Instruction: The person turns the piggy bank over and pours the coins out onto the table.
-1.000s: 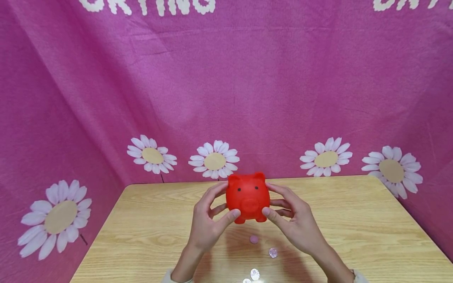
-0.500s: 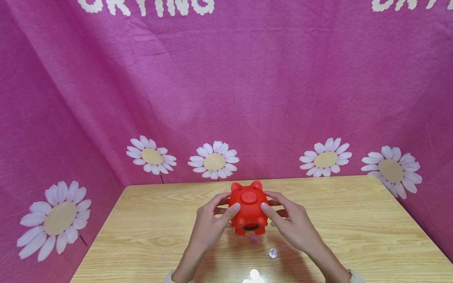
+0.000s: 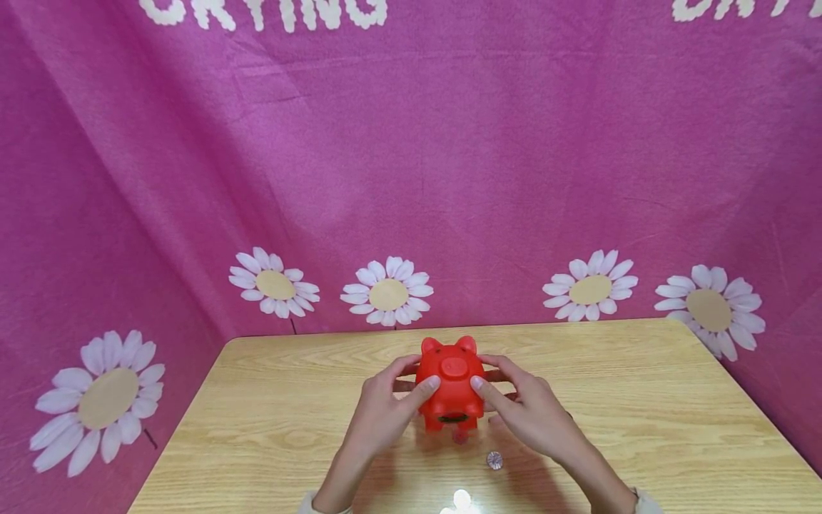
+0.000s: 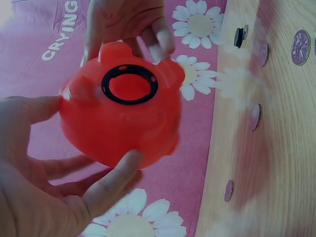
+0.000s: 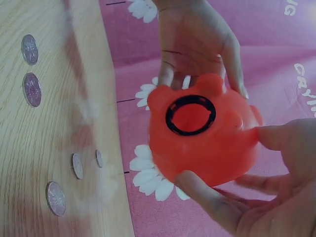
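Between the left hand [image 3: 384,412] and the right hand [image 3: 534,415], both gripping its sides, a red piggy bank [image 3: 454,390] is held tilted, probably light, hollow and slightly slick, so its round flanks seem the surest hold.

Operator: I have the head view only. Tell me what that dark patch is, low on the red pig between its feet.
Observer: Both wrist views show it: a black ring around a round opening in the underside of the red pig.

Operator: Check whether anything black fills that opening.

Observer: In the right wrist view, only red shows inside the black ring.

Operator: Report anything black lying apart from the pig.

Observer: The left wrist view shows a small black piece on the table, right by a coin; it's too small to identify.
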